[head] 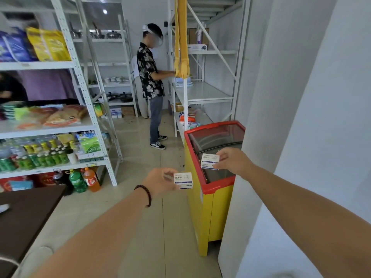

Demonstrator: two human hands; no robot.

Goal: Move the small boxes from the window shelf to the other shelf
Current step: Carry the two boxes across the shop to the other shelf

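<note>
My left hand (159, 182) grips a small white box with a blue stripe (183, 180), held out at waist height over the floor. My right hand (233, 160) pinches two more small white boxes stacked together (209, 161) above the glass lid of a chest freezer (212, 189). Both arms reach forward into the aisle. A white metal shelf unit (202, 93) with mostly bare boards stands ahead on the right. The window shelf is out of view.
A person in a patterned shirt (150, 77) stands in the aisle at the right-hand shelf. Stocked shelves with bottles and bags (50, 153) line the left. A dark table (26, 215) sits at the lower left. A white wall corner (261, 137) rises on the right.
</note>
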